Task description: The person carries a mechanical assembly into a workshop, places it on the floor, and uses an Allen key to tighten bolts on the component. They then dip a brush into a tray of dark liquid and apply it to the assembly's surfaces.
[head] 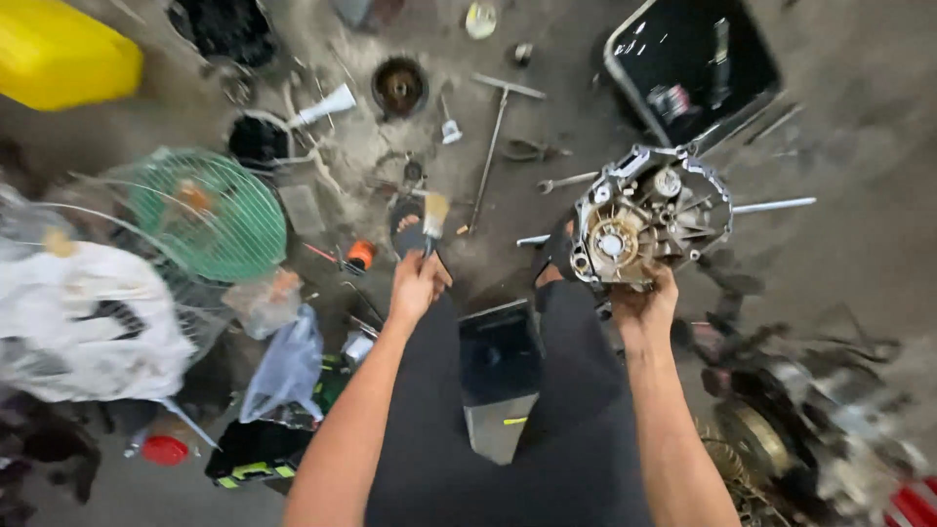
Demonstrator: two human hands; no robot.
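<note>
Viewpoint: looking straight down from the head at a person's own two bare arms, dark trousers and a gritty workshop floor (pixel 859 244).
Right hand: the right hand (pixel 644 304) is closed around the lower edge of an engine casing (pixel 649 215), fingers curled under its rim.
Left hand: the left hand (pixel 418 283) is wrapped around the handle of a paintbrush (pixel 429 220), bristle end pointing away from the body.
Where the casing is: held up just beyond the right knee, above the floor, its open face turned up toward the camera, showing gears and a round pale hub.
How the casing handles: cast metal, so judged heavy and rigid; it looks greasy, so likely slippery. The thick outer rim is the safest hold; the small gears and thin shafts inside are best left alone.
How the brush handles: light, stiff handle, soft bristles.
Nearby on the floor: a long T-handle wrench (pixel 493 146), a spanner (pixel 564 182), a black tray (pixel 693 63), a green wire fan guard (pixel 207 215), a yellow can (pixel 63 54), plastic bags (pixel 283 366).
Between the legs: a dark metal box (pixel 498 376).
</note>
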